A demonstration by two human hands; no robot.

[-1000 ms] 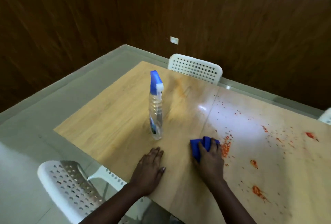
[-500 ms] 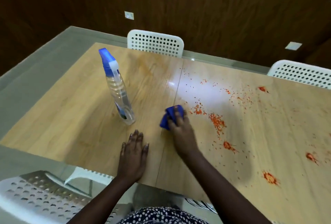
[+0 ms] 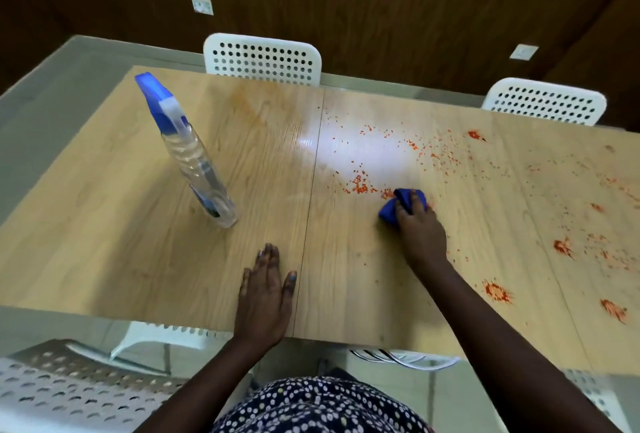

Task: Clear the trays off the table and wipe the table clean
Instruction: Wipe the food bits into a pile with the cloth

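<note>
Light wooden table [image 3: 145,245]: right hand [image 3: 420,230] grips crumpled blue cloth [image 3: 394,205] mid-surface, touching orange crumbs [image 3: 358,186]. Left hand [image 3: 265,294] rests flat, fingers straight, at near edge. Clear spray bottle [image 3: 197,158] stands toward left edge.

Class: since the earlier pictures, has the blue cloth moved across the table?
Yes. The blue cloth has moved rightward, away from the table seam into the red crumbs.

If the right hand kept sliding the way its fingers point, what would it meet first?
Probably the orange crumbs just beyond the blue cloth that the right hand presses on the table; past them the tabletop looks free.
</note>
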